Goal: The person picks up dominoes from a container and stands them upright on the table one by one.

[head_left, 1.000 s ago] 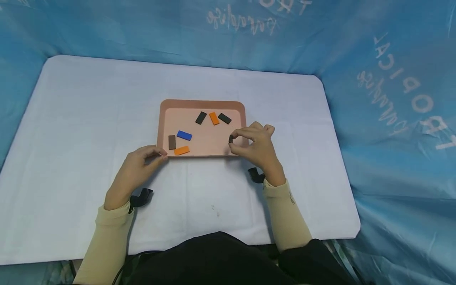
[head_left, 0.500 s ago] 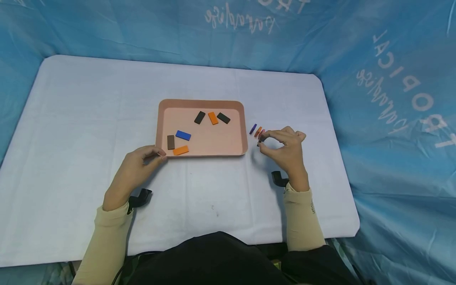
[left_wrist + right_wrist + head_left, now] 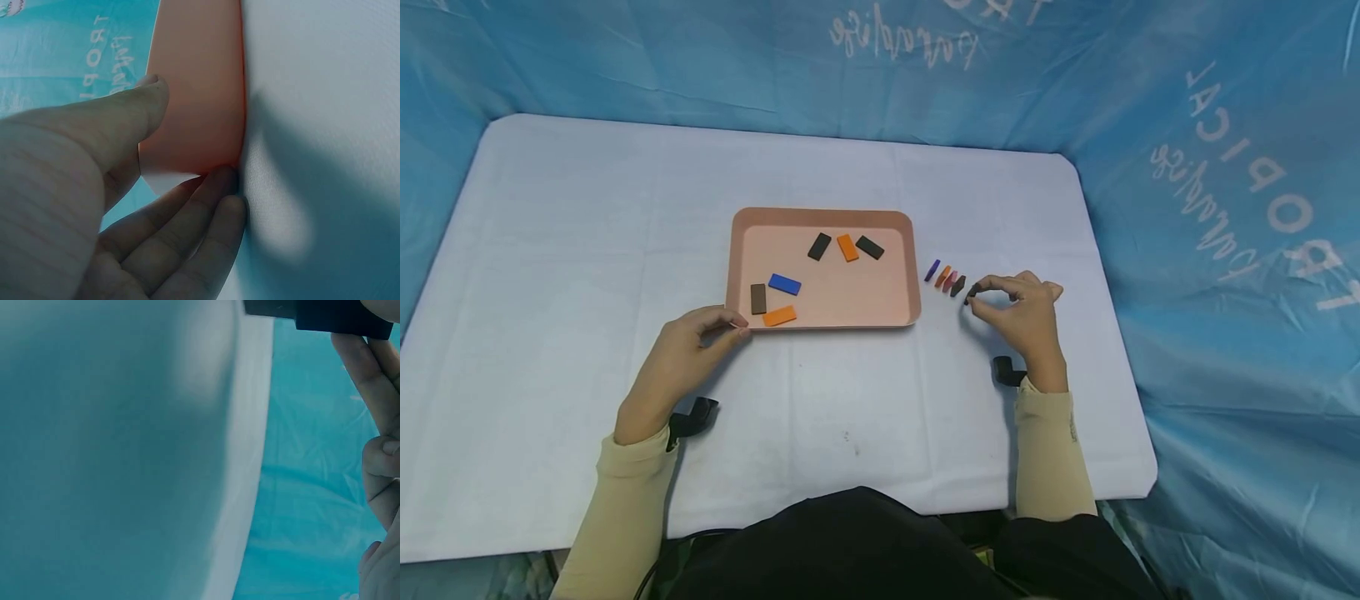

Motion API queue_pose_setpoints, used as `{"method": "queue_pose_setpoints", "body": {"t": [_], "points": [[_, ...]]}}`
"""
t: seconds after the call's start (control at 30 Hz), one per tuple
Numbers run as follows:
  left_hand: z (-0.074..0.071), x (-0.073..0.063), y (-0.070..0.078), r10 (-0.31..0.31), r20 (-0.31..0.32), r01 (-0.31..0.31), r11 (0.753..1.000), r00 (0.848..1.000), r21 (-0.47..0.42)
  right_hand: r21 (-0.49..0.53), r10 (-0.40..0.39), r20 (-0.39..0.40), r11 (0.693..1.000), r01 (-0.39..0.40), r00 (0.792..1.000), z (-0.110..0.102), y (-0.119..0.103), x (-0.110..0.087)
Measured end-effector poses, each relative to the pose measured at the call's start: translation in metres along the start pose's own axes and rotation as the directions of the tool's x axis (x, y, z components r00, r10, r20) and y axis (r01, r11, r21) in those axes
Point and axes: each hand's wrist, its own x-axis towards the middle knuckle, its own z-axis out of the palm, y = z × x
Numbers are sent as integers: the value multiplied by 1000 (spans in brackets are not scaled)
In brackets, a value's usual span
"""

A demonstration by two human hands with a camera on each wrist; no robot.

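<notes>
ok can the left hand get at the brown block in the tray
Probably yes: the brown block lies close to the left hand, inside the tray with nothing on top, though that hand would likely have to release the tray first.

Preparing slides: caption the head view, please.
Left hand grips the tray; right hand pinches a dark block beside a row of blocks.

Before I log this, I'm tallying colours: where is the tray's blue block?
In the head view, the blue block lies in the left half of the tray, right of the brown block and just beyond the nearer orange block.
</notes>
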Motion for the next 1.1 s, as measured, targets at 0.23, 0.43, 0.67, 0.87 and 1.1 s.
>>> {"method": "queue_pose_setpoints", "body": {"t": [0.23, 0.43, 0.67, 0.87, 1.1], "points": [[0, 0, 0, 9, -2, -9, 1000, 1000, -3, -2, 77, 63, 997, -77, 995, 2, 10, 6], [1, 0, -1, 9, -11, -9, 1000, 1000, -3, -15, 109, 98, 994, -108, 989, 4, 13, 10], [2, 0, -2, 1, -13, -1, 1000, 1000, -4, -18, 152, 125, 988, -150, 981, 5, 15, 12], [2, 0, -2, 17, -12, -18, 1000, 1000, -7, -23, 169, 150, 986, -167, 974, 5, 14, 14], [2, 0, -3, 28, -16, -29, 999, 999, -14, -20, 197, 173, 980, -197, 965, 5, 13, 15]]}}
